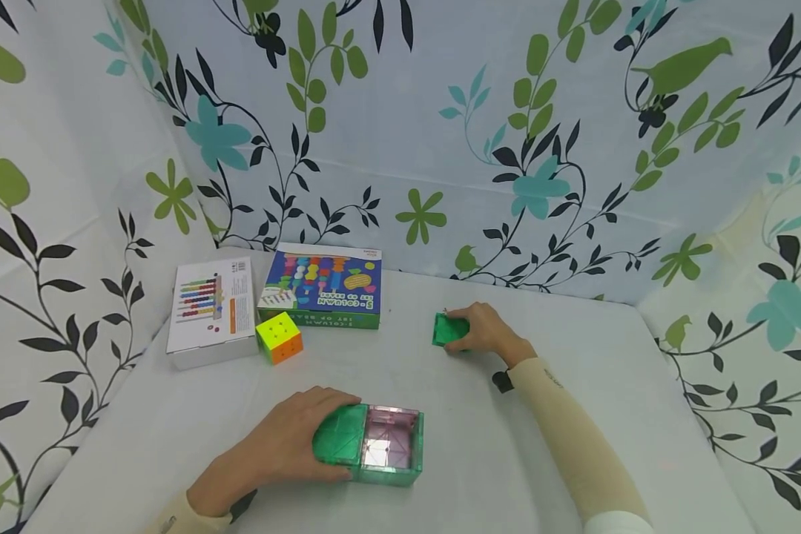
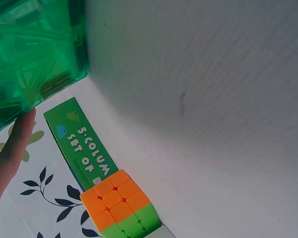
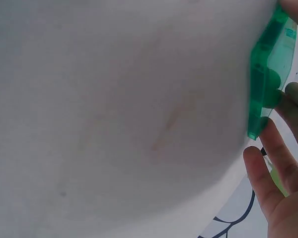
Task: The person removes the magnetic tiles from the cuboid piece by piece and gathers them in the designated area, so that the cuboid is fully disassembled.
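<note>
In the head view, a box of translucent magnetic tiles (image 1: 385, 475) lies near the front of the table. Its left half has a green top, and the right half is open above with pink tile inside. My left hand (image 1: 287, 437) grips the green end, thumb at the near side and fingers at the far side. Its green wall (image 2: 39, 49) fills a corner of the left wrist view. Farther off to the right, my right hand (image 1: 486, 331) holds a small green translucent magnetic tile piece (image 1: 443, 331) between thumb and fingers, at the table; its edge (image 3: 257, 84) shows in the right wrist view.
A puzzle cube (image 1: 279, 338) stands beyond my left hand. Behind it are a white box (image 1: 212, 311) with an abacus picture and a blue and green bead-set box (image 1: 323, 285). A patterned cloth (image 1: 400, 133) hangs behind the white-covered table (image 1: 467, 452).
</note>
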A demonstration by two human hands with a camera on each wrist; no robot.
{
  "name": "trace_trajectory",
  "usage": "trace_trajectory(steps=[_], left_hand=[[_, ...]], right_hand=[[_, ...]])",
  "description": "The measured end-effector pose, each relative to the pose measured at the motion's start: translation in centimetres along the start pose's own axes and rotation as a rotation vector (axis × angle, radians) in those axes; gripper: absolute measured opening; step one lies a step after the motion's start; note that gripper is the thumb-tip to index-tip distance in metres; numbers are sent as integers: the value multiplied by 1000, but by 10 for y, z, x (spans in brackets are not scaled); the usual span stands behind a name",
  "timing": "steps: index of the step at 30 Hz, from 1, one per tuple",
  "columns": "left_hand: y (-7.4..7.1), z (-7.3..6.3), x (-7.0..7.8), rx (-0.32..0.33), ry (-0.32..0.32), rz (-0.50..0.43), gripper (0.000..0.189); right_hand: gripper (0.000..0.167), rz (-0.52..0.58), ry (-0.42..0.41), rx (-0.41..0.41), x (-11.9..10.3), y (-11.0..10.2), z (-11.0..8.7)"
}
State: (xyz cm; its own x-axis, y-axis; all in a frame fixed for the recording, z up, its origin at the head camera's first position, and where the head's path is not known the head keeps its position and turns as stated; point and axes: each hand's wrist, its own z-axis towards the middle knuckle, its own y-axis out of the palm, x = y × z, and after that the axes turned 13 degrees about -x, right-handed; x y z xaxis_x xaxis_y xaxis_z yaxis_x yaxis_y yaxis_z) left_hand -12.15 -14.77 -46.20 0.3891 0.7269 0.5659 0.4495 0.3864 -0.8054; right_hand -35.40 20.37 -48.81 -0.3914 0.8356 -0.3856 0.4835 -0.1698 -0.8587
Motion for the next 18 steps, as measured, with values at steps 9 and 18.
trace_trajectory(steps=[9, 18], left_hand=[[0, -2, 1, 13, 3, 8, 86], [1, -1, 0, 24, 19, 16, 85]], right_hand=[[68, -66, -38, 2, 2, 3, -6], [72, -119, -60, 15, -5, -3, -15]])
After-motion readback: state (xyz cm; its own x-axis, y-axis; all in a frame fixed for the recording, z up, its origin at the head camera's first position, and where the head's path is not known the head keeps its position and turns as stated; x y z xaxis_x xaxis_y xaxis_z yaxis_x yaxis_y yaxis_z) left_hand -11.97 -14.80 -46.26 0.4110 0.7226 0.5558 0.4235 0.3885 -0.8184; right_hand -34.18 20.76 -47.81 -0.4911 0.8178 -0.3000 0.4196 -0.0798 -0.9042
